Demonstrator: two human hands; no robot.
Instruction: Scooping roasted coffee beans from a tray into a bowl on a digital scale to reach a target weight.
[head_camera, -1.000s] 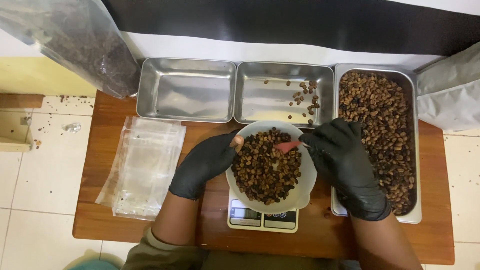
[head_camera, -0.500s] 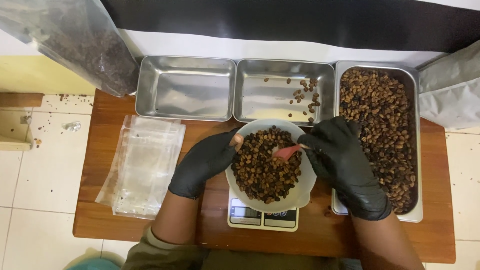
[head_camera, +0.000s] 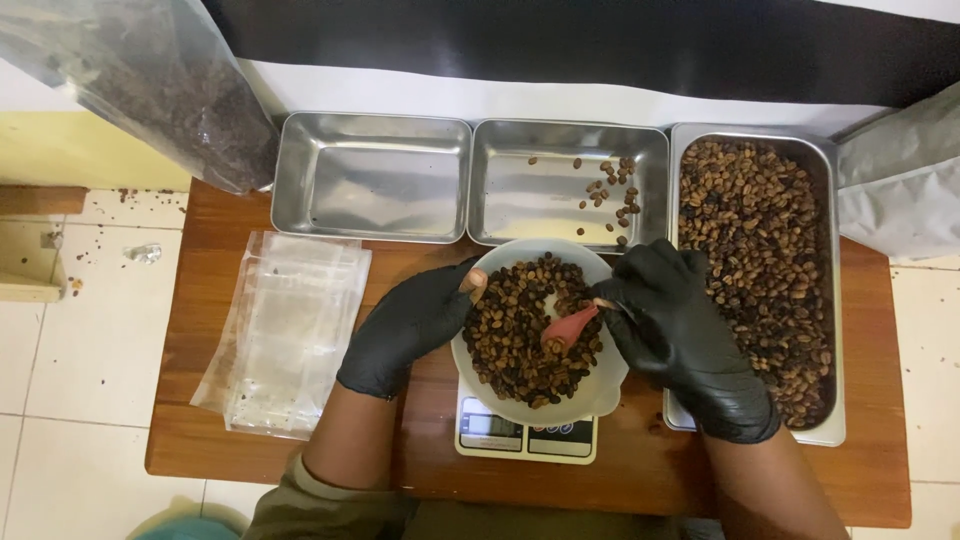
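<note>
A white bowl (head_camera: 604, 392) full of brown coffee beans sits on a small digital scale (head_camera: 525, 438) at the table's front middle. My left hand (head_camera: 405, 327), in a black glove, grips the bowl's left rim, with a torn fingertip showing at the edge. My right hand (head_camera: 675, 330), also black-gloved, holds a small red spoon (head_camera: 566, 327) whose scoop lies on the beans inside the bowl.
Three steel trays line the back: an empty one (head_camera: 371, 178) on the left, a middle one (head_camera: 520, 200) with a few beans, a long right one (head_camera: 822, 300) full of beans. Clear plastic bags (head_camera: 285, 330) lie left of the scale. Large sacks (head_camera: 140, 80) flank the wooden table (head_camera: 870, 440).
The red spoon has shifted slightly lower and leftward among the beans. Both hands stay at the bowl, almost unmoved.
</note>
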